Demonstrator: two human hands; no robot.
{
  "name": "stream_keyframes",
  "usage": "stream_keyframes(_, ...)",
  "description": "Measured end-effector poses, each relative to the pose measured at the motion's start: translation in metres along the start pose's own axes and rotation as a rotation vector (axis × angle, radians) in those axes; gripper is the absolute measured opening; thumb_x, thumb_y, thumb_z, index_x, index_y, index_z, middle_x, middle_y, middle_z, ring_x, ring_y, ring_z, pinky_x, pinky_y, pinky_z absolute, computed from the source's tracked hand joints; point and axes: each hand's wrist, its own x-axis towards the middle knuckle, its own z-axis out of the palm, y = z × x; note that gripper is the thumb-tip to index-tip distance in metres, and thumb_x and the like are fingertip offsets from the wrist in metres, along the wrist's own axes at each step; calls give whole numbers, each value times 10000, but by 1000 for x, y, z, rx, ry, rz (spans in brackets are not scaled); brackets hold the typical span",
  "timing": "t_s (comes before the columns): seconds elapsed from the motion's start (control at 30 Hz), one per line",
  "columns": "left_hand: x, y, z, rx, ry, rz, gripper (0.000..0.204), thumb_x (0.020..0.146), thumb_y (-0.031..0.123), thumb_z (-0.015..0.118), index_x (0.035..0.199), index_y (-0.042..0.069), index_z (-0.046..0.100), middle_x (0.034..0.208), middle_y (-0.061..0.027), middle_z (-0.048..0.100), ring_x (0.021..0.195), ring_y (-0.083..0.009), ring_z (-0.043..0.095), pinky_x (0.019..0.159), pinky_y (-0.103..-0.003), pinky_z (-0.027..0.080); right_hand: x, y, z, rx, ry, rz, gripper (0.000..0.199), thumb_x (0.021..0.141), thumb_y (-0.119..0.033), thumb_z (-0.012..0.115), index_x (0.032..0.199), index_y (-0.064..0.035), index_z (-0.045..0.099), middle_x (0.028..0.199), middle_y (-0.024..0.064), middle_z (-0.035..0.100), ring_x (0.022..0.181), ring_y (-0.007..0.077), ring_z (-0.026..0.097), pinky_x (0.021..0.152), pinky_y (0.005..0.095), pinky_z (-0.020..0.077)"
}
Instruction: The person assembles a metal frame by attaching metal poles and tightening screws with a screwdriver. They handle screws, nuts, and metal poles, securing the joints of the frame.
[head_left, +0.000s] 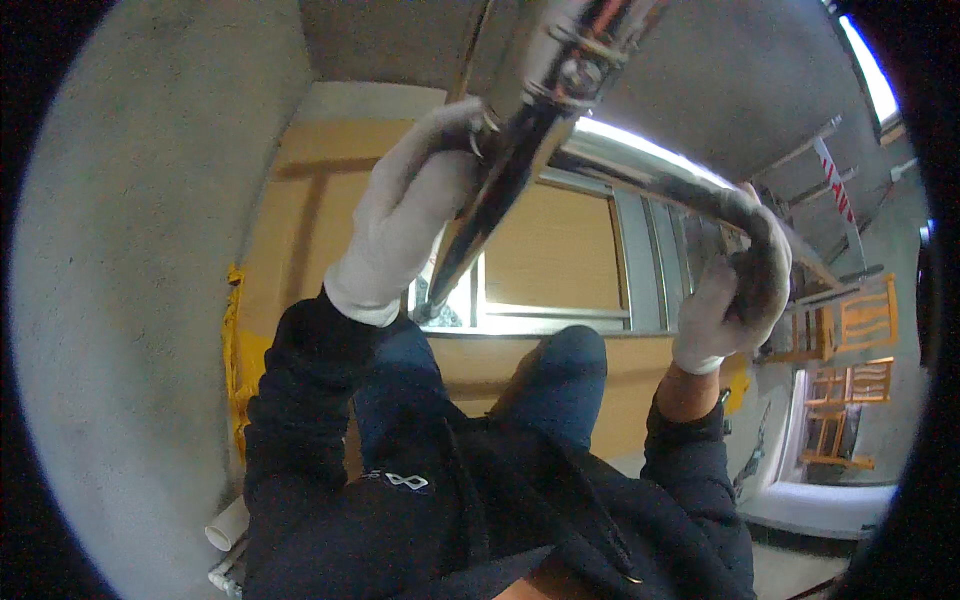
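A shiny metal pole (510,160) slants through the upper middle, close in front of me. It has a bolted collar (577,78) near its upper part. A narrower metal bar (640,180) reaches right from near the pole. My left hand (405,215), in a white glove, is closed at the pole's left side. Its fingertips are partly hidden behind the pole. My right hand (745,280), in a white glove with darkened fingers, curls around the right end of the bar. Blur hides the fine detail of the pole and collar.
Below lies a silver metal frame (560,322) on tan sheeting (285,220). A rough grey wall (140,250) rises at left, with yellow plastic (235,350) along its foot. White pipes (230,525) lie lower left. Wooden chairs (865,315) and a red-and-white strip (835,180) are at right.
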Motion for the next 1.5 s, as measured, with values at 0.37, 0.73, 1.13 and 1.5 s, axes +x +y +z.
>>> stream_keyframes(0.37, -4, -24, 34, 338, 272, 374, 658, 949, 319, 647, 1442, 4, 345, 1228, -51, 540, 1014, -132, 543, 914, -263, 432, -243, 106, 83, 113, -666, 1139, 347, 889, -296, 667, 1114, -31, 672, 1077, 170, 696, 971, 266, 676, 851, 361, 520)
stream_keyframes(0.73, -37, -37, 4, 334, 745, 209, 1100, 730, 717, 700, 1475, 21, 285, 1103, -93, 574, 970, -193, 588, 852, -345, 511, -439, 113, 190, -51, -1140, 715, 324, 941, -257, 480, 1187, -99, 620, 1238, 203, 608, 1040, 389, 631, 860, 483, 534)
stream_keyframes(1.13, -16, -46, 19, 387, 521, 400, 741, 886, 354, 717, 1481, 126, 338, 1371, -55, 499, 1194, -178, 518, 1028, -353, 433, -449, 110, 206, -265, -1278, 926, 297, 874, -253, 600, 1116, -95, 668, 1084, 166, 694, 1018, 343, 671, 879, 476, 521)
stream_keyframes(1.5, -35, -36, 28, 514, 355, 301, 740, 927, 354, 670, 1470, 57, 264, 1156, -79, 552, 972, -177, 580, 881, -330, 483, -267, 68, 130, 1167, -405, 1687, 456, 831, -209, 655, 1177, 69, 552, 875, 98, 623, 752, 182, 625, 651, 322, 538)
